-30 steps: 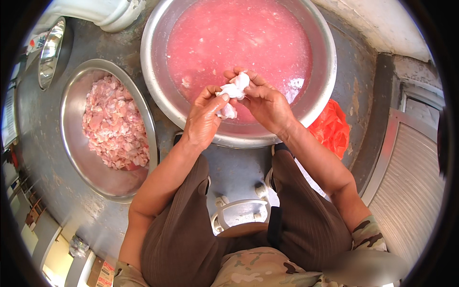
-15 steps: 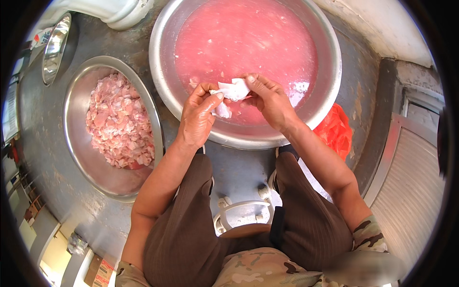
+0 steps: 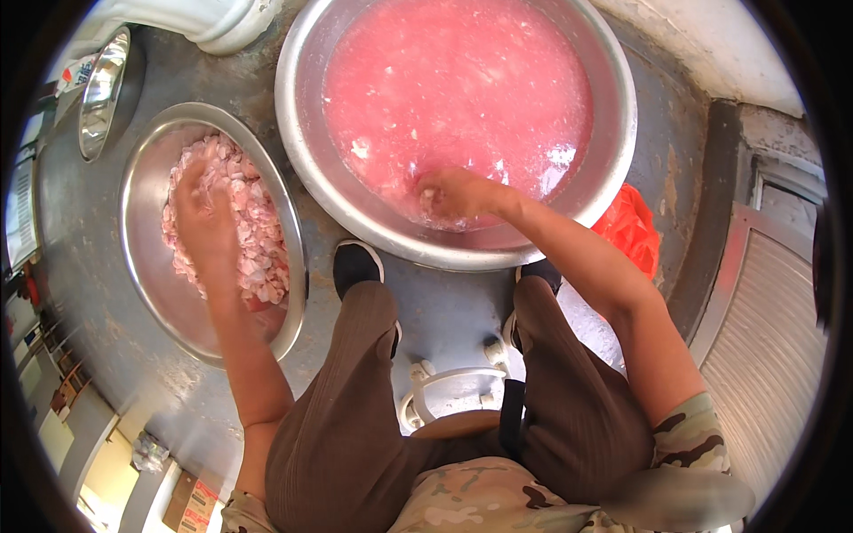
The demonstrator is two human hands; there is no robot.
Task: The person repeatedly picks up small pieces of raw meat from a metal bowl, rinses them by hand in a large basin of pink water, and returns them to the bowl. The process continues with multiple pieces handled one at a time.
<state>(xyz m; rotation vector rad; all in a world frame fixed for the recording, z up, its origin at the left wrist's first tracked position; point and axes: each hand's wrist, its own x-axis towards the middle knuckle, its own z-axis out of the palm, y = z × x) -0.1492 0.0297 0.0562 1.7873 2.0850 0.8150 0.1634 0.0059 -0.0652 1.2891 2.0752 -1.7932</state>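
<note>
My left hand [image 3: 208,222] is over the heap of pale pink meat pieces [image 3: 253,204] in the left steel bowl [image 3: 147,280]. Motion smears its fingers, so I cannot make out whether it holds a piece. My right hand [image 3: 466,194] dips into cloudy pink water [image 3: 462,89] near the close side of the large metal basin [image 3: 613,124]. Its fingertips are under the surface and hidden. Small pale bits float around in the water.
A red plastic bag [image 3: 629,233] lies against the basin's right side. Another shiny bowl [image 3: 105,93] stands at the far left, near a white column base [image 3: 235,27]. A white stool frame [image 3: 458,377] shows between my legs. To the right is a ridged panel [image 3: 755,338].
My hands, which held a whitish piece of meat together above the basin, have parted. The left moved left over the bowl; the right went down into the water. My left foot shows more.
</note>
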